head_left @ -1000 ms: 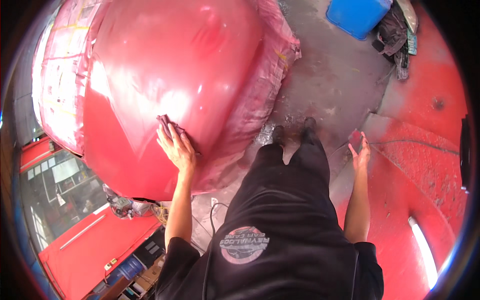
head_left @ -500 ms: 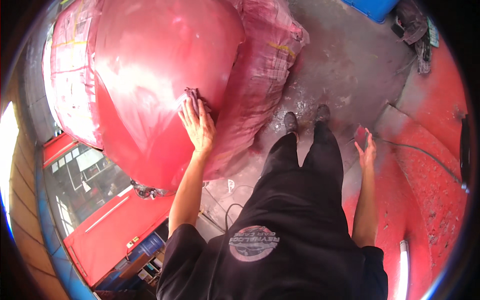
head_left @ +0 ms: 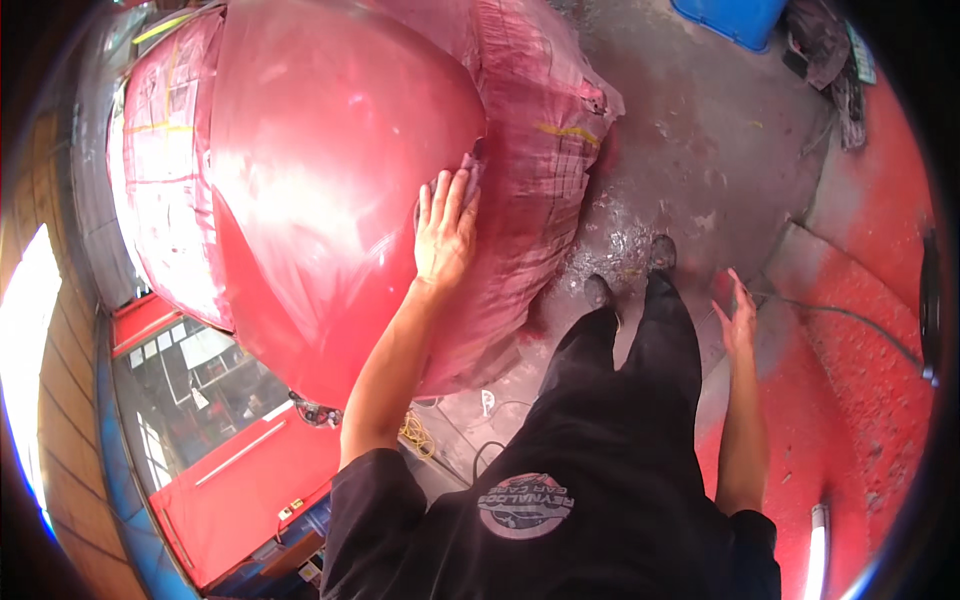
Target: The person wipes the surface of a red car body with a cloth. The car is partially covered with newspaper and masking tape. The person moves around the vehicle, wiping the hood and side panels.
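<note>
My left hand [head_left: 446, 228] lies on the curved edge of a red-painted car panel [head_left: 340, 170], holding a crumpled purplish rag [head_left: 470, 170] under its fingers. Only the rag's outer end shows past the fingertips. Plastic and paper masking sheets [head_left: 535, 190], dusted red, hang just right of that edge. Out to the right, away from the car, my right hand [head_left: 740, 318] is held in the air. Between its thumb and fingers is a small dull-red pad [head_left: 725, 287], mostly hidden and blending into the background.
More taped masking paper [head_left: 165, 190] covers the car's left part. A blue bin [head_left: 735, 18] stands at the far right, near dark bundled plastic [head_left: 815, 45]. A cable [head_left: 850, 318] runs along the red-stained right side. Coiled yellow cord [head_left: 416, 435] lies below my left arm.
My left hand has slid with the rag rightward across the panel to its edge. The whole view has shifted slightly. My right hand still hangs out at the right, turned a little.
</note>
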